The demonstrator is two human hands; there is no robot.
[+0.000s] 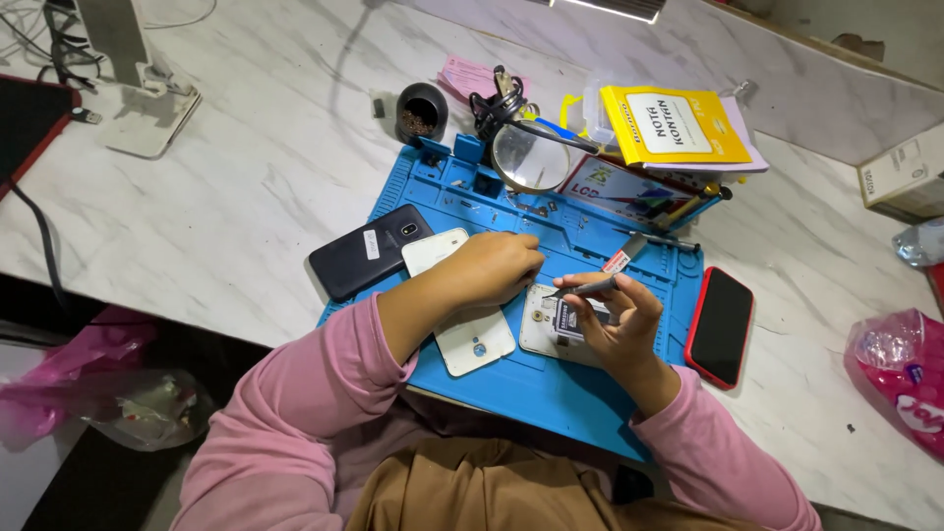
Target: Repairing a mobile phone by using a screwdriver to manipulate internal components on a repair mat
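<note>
Here, looking down from the head camera, I see both hands working over a blue repair mat (551, 393) laid on a marble-patterned table (246, 187). The right hand (618, 324) pinches a slim grey tool (588, 288) between thumb and fingers, its tip pointing left toward the opened phone (546, 329), which lies back-off on the mat, partly hidden under that hand. The left hand (497, 267) is curled, knuckles up, its fingers pressing down at the top left corner of the opened phone; I cannot tell whether it grips anything (the fingertips are tucked out of sight).

Under the left forearm lies a white back cover (470, 339), and just left of it a black phone (369, 251) rests face down, half on the mat's edge. To the right of the mat, on the bare table, sits a phone in a red case (721, 324), screen up and dark. A second grey tool with a red and white label (629, 254) lies on the mat above the right hand.

At the mat's far edge stand a round magnifying glass (529, 155), a small dark cup (421, 110) and a yellow booklet (672, 125) on a stack of papers. Both sleeves are pink.
</note>
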